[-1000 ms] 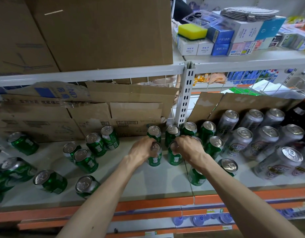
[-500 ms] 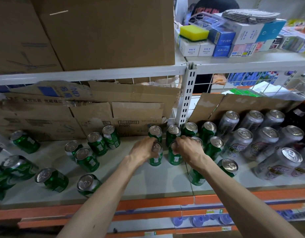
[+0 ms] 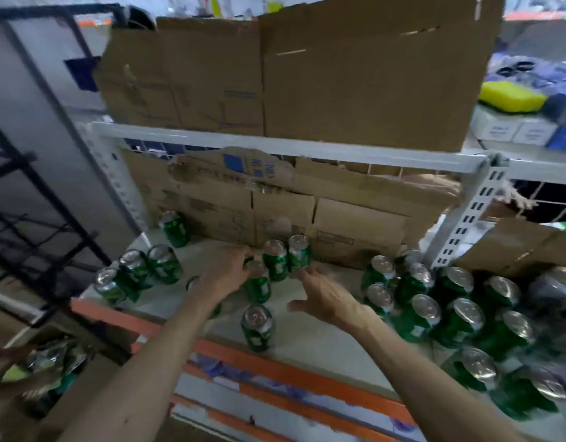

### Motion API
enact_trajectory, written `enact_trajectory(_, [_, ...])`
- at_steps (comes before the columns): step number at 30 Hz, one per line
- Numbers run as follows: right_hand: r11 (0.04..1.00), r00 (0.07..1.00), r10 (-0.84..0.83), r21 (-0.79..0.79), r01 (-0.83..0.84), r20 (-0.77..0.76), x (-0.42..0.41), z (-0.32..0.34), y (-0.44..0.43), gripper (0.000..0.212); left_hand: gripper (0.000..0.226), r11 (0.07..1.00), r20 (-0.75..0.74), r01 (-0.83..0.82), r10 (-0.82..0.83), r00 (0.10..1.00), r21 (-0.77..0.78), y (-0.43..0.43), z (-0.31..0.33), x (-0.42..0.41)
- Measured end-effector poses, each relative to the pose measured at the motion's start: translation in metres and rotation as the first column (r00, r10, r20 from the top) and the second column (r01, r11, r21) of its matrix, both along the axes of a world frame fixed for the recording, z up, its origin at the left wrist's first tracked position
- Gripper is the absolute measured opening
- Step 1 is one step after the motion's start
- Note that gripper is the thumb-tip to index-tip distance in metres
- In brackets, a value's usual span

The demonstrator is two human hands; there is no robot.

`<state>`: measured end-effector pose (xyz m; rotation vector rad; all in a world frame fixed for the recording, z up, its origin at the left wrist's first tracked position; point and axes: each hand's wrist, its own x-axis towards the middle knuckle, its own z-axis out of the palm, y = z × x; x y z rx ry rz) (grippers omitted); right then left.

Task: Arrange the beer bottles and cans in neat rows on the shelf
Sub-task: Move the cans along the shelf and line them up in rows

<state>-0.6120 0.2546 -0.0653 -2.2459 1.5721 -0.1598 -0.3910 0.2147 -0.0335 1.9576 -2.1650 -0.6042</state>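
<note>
Green beer cans stand on the white shelf. My left hand curls its fingers round one green can at mid-shelf. Just behind it stand two cans side by side against the cardboard. My right hand hovers with fingers spread and holds nothing, its fingertips close to those two cans. A lone can stands near the front edge. Rows of green cans fill the right side. A loose cluster and a single can are at the left.
Flattened cardboard lines the shelf's back, and big cartons sit on the shelf above. A white slotted post rises at the right, with silver cans beyond. A black rack stands left. The shelf front is orange.
The view has swung left. Both hands left the cans by the post and moved left; my left hand now holds a can at mid-shelf and my right hand has opened.
</note>
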Motion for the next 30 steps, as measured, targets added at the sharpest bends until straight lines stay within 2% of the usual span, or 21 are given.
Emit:
enact_trajectory(3, [0.982,0.986,0.162,0.103,-0.157,-0.044,0.049,-0.009,-0.001,0.082,0.035,0.997,0.065,-0.073,0.072,0.995,0.011,0.011,-0.018,0.064])
enact_trajectory(8, [0.958,0.96,0.25,0.173,-0.227,-0.124,0.083,-0.017,0.002,0.089,0.041,0.989,0.092,-0.146,0.143,0.985,0.022,0.031,-0.017,0.105])
enact_trajectory(13, [0.97,0.973,0.2,0.164,-0.179,-0.118,0.087,-0.019,0.006,0.081,0.074,0.972,0.067,-0.184,0.176,0.982,0.143,0.025,-0.033,0.104])
enact_trajectory(18, [0.978,0.985,0.158,0.148,-0.145,-0.075,0.085,-0.025,0.009,0.07,0.061,0.969,0.057,-0.21,0.204,0.977,0.127,0.014,-0.051,0.106])
enact_trajectory(22, [0.99,0.993,0.104,0.097,-0.098,-0.061,0.081,-0.022,0.013,0.064,0.059,0.984,0.1,-0.131,0.119,0.988,0.121,0.013,-0.036,0.093])
enact_trajectory(25, [0.999,1.0,0.011,0.048,-0.011,-0.003,0.065,-0.016,0.017,0.054,0.049,0.995,0.104,-0.027,0.017,0.994,0.094,0.011,-0.023,0.068])
enact_trajectory(30, [0.983,0.983,-0.183,-0.03,0.183,-0.006,0.016,-0.011,0.043,0.055,0.045,0.971,-0.015,0.202,-0.201,0.979,0.13,0.011,-0.008,-0.001])
